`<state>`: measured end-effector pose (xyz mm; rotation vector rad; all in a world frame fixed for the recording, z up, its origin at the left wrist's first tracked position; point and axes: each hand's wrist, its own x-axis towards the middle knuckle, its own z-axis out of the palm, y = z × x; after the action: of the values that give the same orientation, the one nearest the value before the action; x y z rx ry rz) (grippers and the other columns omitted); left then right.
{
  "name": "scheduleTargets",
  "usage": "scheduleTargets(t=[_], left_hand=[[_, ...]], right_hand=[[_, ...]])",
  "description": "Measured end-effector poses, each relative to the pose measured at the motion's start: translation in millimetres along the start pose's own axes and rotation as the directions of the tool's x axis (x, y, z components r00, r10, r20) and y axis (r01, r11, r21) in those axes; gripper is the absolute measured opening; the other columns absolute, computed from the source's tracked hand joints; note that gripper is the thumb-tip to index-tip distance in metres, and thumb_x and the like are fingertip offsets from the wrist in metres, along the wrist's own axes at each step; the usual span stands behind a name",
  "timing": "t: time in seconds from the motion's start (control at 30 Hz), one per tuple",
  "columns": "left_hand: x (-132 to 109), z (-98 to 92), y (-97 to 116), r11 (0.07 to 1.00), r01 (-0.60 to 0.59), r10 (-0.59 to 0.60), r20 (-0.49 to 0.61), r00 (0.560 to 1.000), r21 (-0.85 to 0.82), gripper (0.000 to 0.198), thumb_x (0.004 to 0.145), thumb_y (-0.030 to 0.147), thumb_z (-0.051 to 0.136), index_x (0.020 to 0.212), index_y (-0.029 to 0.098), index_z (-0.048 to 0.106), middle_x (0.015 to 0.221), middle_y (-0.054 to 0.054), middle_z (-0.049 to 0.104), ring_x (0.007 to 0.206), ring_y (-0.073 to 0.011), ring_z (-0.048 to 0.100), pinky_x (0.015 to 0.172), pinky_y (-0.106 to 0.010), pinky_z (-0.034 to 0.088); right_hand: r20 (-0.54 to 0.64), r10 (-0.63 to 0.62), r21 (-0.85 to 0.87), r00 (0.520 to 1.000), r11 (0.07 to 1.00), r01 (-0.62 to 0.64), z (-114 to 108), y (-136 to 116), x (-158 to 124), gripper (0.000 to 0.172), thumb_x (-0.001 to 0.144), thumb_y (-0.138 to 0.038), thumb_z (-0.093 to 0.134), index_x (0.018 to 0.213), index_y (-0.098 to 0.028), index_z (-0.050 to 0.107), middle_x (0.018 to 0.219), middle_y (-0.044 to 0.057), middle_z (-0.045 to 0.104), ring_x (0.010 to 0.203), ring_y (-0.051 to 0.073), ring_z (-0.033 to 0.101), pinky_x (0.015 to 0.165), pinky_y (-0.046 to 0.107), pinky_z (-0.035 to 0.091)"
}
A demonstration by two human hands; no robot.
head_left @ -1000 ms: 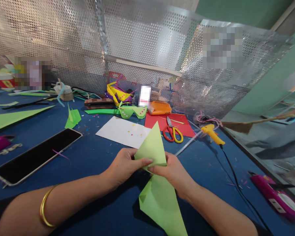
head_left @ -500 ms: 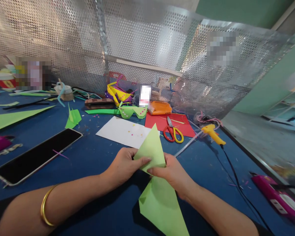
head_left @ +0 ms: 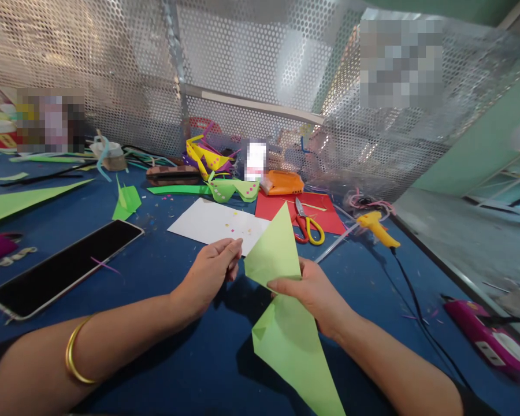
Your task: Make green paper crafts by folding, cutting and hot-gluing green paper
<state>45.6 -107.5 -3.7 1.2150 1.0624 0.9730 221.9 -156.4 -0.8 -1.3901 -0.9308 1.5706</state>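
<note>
A folded sheet of light green paper (head_left: 275,248) is pinched in my right hand (head_left: 318,294), thumb on the near side and fingers behind. Its pointed upper flap stands up, and a wider part hangs below towards the table's front. My left hand (head_left: 214,268) is off the paper, just to its left, with thumb and fingers pressed together; I see nothing between them. It hovers near the front edge of a white sheet (head_left: 195,219) dotted with small coloured bits. Red-and-yellow-handled scissors (head_left: 309,224) lie on a red sheet (head_left: 329,214) behind the paper.
A phone (head_left: 69,266) and a small green folded piece (head_left: 127,199) lie left. Green and yellow paper masks (head_left: 234,189) sit at the back beside an orange packet (head_left: 283,182). A yellow glue gun (head_left: 379,228) and its cord lie right, near a magenta power strip (head_left: 489,335).
My left hand has let go of the green paper and drawn slightly left and up, its fingers closing together. My right hand keeps hold of the paper, which has shifted slightly right.
</note>
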Motion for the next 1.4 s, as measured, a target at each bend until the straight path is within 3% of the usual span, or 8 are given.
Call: scheduleTargets(t=[0.1, 0.17, 0.3, 0.43, 0.67, 0.93, 1.17, 1.4], left_hand=[[-2.1, -0.2, 2.7, 0.998, -0.003, 0.003, -0.002, 1.000, 0.065, 0.054, 0.088, 0.053, 0.047, 0.046, 0.022, 0.034, 0.040, 0.006, 0.035, 0.041, -0.0092, 0.040, 0.050, -0.024, 0.034], [-3.5, -0.7, 3.9, 0.994, 0.002, -0.004, 0.019, 1.000, 0.109, 0.055, 0.085, 0.059, 0.048, 0.045, 0.021, 0.041, 0.042, 0.003, 0.044, 0.044, -0.0103, 0.044, 0.051, -0.025, 0.035], [-4.9, -1.3, 2.8, 0.980, 0.079, -0.106, 0.143, 0.984, 0.183, 0.040, 0.069, 0.056, 0.070, 0.070, 0.016, 0.065, 0.056, 0.001, 0.057, 0.052, -0.0121, 0.048, 0.049, -0.023, 0.034], [-5.5, -1.5, -1.3, 0.963, 0.090, -0.137, 0.174, 0.975, 0.253, 0.038, 0.069, 0.049, 0.071, 0.080, 0.013, 0.072, 0.063, -0.002, 0.063, 0.056, -0.0127, 0.049, 0.052, -0.024, 0.034], [-6.5, 0.1, -4.1, 0.970, 0.092, -0.136, 0.189, 0.973, 0.225, 0.029, 0.069, 0.042, 0.071, 0.072, 0.013, 0.073, 0.062, -0.003, 0.066, 0.055, -0.0120, 0.049, 0.053, -0.024, 0.036], [-6.1, 2.3, -2.8, 0.979, 0.104, -0.136, 0.185, 0.973, 0.173, 0.041, 0.070, 0.056, 0.067, 0.073, 0.015, 0.072, 0.067, -0.003, 0.068, 0.055, -0.0130, 0.053, 0.053, -0.024, 0.040], [-8.4, 2.2, -2.7, 0.972, 0.034, -0.084, 0.208, 0.975, 0.230, 0.029, 0.069, 0.042, 0.071, 0.058, 0.015, 0.066, 0.050, 0.004, 0.053, 0.049, -0.0093, 0.042, 0.048, -0.021, 0.030], [-6.8, 2.6, -0.2, 0.987, 0.124, -0.145, 0.229, 0.963, 0.107, 0.049, 0.078, 0.062, 0.056, 0.072, 0.016, 0.073, 0.072, -0.006, 0.071, 0.060, -0.0157, 0.058, 0.060, -0.026, 0.046]], right_hand=[[0.001, 0.007, -0.005, 1.000, 1.000, -0.007, -0.5, 0.5, 0.8, 0.030, 0.061, -0.022, 0.078, 0.088, -0.016, 0.067, 0.062, 0.000, 0.067, 0.050, 0.014, 0.059, 0.050, 0.027, 0.050], [0.001, 0.004, -0.007, 1.000, 1.000, -0.004, -0.6, 0.9, 1.3, 0.029, 0.062, -0.022, 0.078, 0.088, -0.016, 0.067, 0.061, 0.000, 0.067, 0.049, 0.014, 0.059, 0.049, 0.026, 0.049], [0.004, -0.012, -0.030, 1.000, 0.999, 0.012, 0.7, 1.7, 0.9, 0.030, 0.062, -0.022, 0.077, 0.091, -0.017, 0.068, 0.064, -0.001, 0.067, 0.051, 0.012, 0.059, 0.050, 0.024, 0.047], [0.026, -0.012, -0.046, 1.000, 0.999, 0.013, 3.0, 2.7, -0.5, 0.033, 0.062, -0.022, 0.077, 0.093, -0.016, 0.068, 0.068, 0.000, 0.068, 0.053, 0.012, 0.059, 0.051, 0.024, 0.046], [0.049, 0.007, -0.075, 0.999, 0.997, -0.003, 4.8, 4.6, 1.2, 0.037, 0.061, -0.024, 0.076, 0.096, -0.016, 0.067, 0.071, 0.002, 0.069, 0.055, 0.014, 0.060, 0.052, 0.026, 0.045], [0.020, -0.005, -0.062, 1.000, 0.998, 0.007, 4.0, 3.4, 0.9, 0.032, 0.059, -0.024, 0.077, 0.089, -0.016, 0.067, 0.067, 0.000, 0.068, 0.053, 0.013, 0.059, 0.051, 0.025, 0.045], [0.067, 0.011, -0.083, 0.998, 0.997, -0.005, 6.0, 5.6, 0.9, 0.036, 0.061, -0.027, 0.077, 0.095, -0.018, 0.067, 0.071, 0.001, 0.069, 0.055, 0.015, 0.060, 0.052, 0.026, 0.045], [0.025, 0.014, -0.058, 1.000, 0.998, -0.013, 3.5, 3.0, 1.0, 0.029, 0.059, -0.022, 0.076, 0.086, -0.017, 0.066, 0.064, -0.001, 0.067, 0.051, 0.013, 0.058, 0.050, 0.025, 0.045]])
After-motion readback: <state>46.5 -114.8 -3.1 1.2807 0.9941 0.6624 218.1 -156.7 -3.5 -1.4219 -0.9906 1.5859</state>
